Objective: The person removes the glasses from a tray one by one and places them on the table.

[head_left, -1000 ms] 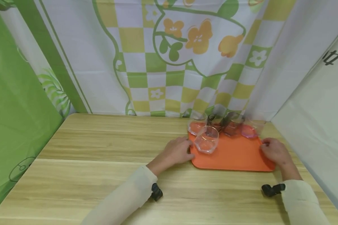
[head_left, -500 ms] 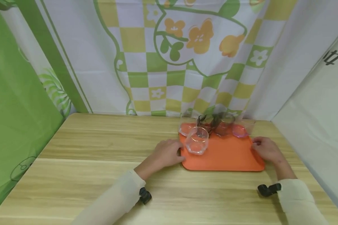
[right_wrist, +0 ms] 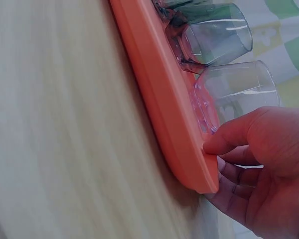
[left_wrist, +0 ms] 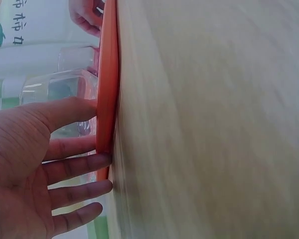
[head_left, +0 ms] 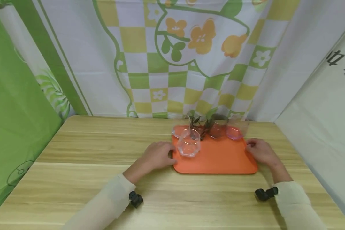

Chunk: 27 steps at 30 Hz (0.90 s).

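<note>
An orange tray lies on the wooden table, carrying several drinking glasses. Nearest the front is a clear faceted glass with a gold rim. Behind it stand another clear glass, a dark-patterned glass, a smoky grey glass and a pink-based clear glass. My left hand touches the tray's left edge, its fingers fairly straight and spread in the left wrist view. At the right edge, my right hand pinches the rim, thumb on it and other fingers curled behind.
The wooden table extends to the left and in front of the tray. A checked, flowered curtain hangs along the back edge. Green cloth borders the left side and white cloth the right.
The tray has slid left along the table with its glasses, both hands staying at its edges and moving with it. The glasses keep their arrangement.
</note>
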### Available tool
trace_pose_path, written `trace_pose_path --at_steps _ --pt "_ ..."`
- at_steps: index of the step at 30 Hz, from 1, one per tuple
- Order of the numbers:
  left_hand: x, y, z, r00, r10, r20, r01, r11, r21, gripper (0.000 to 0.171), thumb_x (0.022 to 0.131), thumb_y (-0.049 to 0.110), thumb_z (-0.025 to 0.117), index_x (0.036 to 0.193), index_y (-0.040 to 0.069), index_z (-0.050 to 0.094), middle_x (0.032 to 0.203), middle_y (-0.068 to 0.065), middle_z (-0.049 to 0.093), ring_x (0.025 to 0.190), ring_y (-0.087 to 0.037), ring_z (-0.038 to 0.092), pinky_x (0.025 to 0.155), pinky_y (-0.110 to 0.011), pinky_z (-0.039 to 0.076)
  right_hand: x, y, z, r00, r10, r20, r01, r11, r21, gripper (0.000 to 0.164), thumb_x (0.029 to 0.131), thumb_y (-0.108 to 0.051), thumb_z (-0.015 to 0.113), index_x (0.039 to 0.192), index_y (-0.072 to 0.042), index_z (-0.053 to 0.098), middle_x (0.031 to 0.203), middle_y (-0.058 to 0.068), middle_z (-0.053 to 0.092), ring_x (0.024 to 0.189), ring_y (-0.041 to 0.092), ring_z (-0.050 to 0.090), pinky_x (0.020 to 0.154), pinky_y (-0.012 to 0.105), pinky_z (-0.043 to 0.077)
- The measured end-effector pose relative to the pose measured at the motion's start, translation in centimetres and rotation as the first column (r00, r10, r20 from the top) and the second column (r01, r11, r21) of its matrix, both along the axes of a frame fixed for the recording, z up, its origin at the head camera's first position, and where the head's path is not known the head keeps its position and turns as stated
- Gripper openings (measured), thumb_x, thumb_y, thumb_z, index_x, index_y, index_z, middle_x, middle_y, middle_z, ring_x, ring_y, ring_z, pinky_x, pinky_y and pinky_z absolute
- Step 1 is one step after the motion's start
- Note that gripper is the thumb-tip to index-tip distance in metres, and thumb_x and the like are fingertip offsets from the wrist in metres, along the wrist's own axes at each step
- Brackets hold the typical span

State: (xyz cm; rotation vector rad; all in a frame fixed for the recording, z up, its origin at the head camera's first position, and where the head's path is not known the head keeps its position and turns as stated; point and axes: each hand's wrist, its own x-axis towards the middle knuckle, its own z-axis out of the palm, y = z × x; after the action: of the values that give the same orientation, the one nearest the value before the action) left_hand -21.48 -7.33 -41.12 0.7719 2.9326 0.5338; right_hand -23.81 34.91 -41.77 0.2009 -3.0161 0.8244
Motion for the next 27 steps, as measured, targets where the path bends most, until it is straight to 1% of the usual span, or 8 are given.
trace_pose_path --at_steps 2,8,16,19,23,27 --pt "-0.1 -0.5 0.0 1.000 0.007 0.009 -0.007 1.000 0.001 0.038 0.086 0.039 0.081 0.116 0.015 0.075 0.110 0.001 0.072 0.100 -0.020 0.067 0.082 -0.040 0.053 0.0 -0.5 0.1 1.000 0.002 0.021 -0.002 1.000 -0.021 0.023 0.093 -0.005 0.056 0.106 0.012 0.066 0.085 0.012 0.065 0.072 0.020 0.055 0.065 0.036 0.046" --pt "-0.2 -1.7 0.0 0.999 0.017 0.042 -0.018 0.999 0.028 0.037 0.085 0.035 0.082 0.116 0.017 0.076 0.109 0.003 0.072 0.097 -0.017 0.066 0.079 -0.038 0.053 0.2 -1.7 0.2 0.997 -0.002 0.074 0.009 0.996 -0.086 0.027 0.093 -0.004 0.057 0.111 0.015 0.063 0.085 0.010 0.065 0.068 0.017 0.056 0.060 0.032 0.047" --pt "-0.1 -2.6 0.3 0.999 0.033 0.038 -0.035 0.999 0.040 0.035 0.083 0.031 0.084 0.113 0.015 0.076 0.104 0.002 0.071 0.094 -0.019 0.066 0.077 -0.039 0.053 0.2 -3.0 0.6 0.993 -0.017 0.114 0.031 0.992 -0.122 0.032 0.090 -0.005 0.060 0.115 0.015 0.062 0.091 0.015 0.067 0.070 0.016 0.059 0.060 0.030 0.050" --pt "-0.1 -2.9 0.4 0.999 0.036 0.040 -0.037 0.999 0.037 0.037 0.083 0.031 0.084 0.115 0.013 0.075 0.105 0.001 0.071 0.096 -0.020 0.066 0.079 -0.040 0.053 0.1 -3.4 0.6 0.992 -0.012 0.125 0.030 0.989 -0.142 0.033 0.091 -0.005 0.060 0.116 0.016 0.061 0.093 0.017 0.068 0.070 0.016 0.059 0.061 0.030 0.050" --pt "0.0 -3.4 0.5 0.998 0.047 0.050 -0.049 0.998 0.032 0.040 0.083 0.030 0.085 0.117 0.011 0.074 0.108 -0.001 0.071 0.099 -0.022 0.066 0.083 -0.041 0.054 0.0 -3.8 0.6 0.985 0.013 0.170 0.020 0.981 -0.190 0.034 0.094 -0.005 0.060 0.119 0.018 0.058 0.097 0.020 0.068 0.072 0.018 0.061 0.062 0.031 0.053" --pt "0.0 -3.9 0.5 0.996 0.057 0.073 -0.061 0.997 0.045 0.042 0.083 0.030 0.085 0.118 0.010 0.073 0.109 -0.002 0.070 0.100 -0.022 0.065 0.085 -0.042 0.053 -0.2 -4.1 0.5 0.978 0.011 0.211 0.034 0.977 -0.211 0.035 0.096 -0.006 0.059 0.122 0.016 0.057 0.100 0.020 0.067 0.075 0.019 0.063 0.063 0.031 0.056"
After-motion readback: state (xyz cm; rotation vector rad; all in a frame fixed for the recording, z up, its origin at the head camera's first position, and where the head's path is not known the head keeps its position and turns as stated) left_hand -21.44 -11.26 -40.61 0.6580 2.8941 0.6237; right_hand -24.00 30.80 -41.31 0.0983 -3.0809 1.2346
